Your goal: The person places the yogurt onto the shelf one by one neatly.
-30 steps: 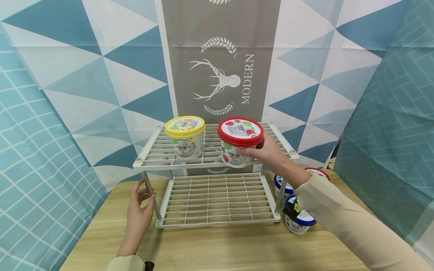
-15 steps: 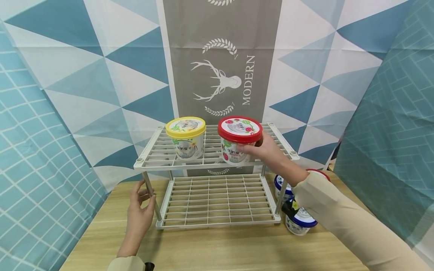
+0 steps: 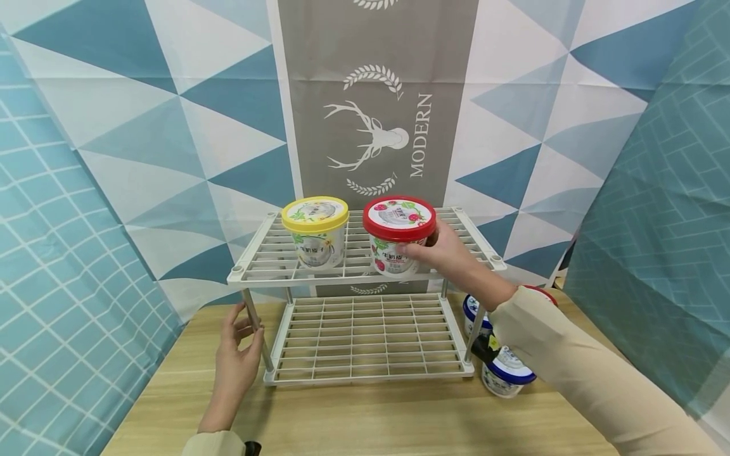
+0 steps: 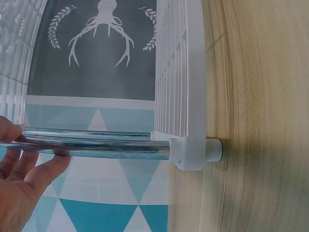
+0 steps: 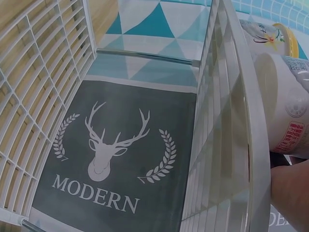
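Red-lidded paper tub sits in the grasp of the right hand, which clasps it from its right side, thumb across the front. It is upright at the front edge of the rack's upper shelf; whether its base touches is unclear. Its white wall and lid carry red berries, green leaves and dark lettering. The left hand pinches the rack's front left post.
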{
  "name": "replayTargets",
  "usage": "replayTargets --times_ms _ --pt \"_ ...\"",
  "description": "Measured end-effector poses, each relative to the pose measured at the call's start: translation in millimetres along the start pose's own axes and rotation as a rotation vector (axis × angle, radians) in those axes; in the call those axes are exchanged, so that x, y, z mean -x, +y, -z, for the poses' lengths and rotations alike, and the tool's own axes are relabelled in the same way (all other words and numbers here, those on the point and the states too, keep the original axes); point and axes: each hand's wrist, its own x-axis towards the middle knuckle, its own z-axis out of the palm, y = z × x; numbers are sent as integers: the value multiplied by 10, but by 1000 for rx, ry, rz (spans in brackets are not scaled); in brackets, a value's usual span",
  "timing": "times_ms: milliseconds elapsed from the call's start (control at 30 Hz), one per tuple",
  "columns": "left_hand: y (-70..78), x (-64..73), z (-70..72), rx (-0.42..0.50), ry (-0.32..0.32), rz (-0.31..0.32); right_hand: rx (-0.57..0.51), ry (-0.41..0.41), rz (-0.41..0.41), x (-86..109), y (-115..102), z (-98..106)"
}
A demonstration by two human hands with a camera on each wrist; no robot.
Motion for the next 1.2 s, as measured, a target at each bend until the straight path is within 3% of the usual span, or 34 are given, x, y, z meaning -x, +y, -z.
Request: replayTargets --times_ms 467,1200 --pt "23 13 9 9 -9 -2 -24 -12 19 -41 13 -11" --pt "13 7 1 -1 3 -14 -39 -20 -15 -158 3 -52"
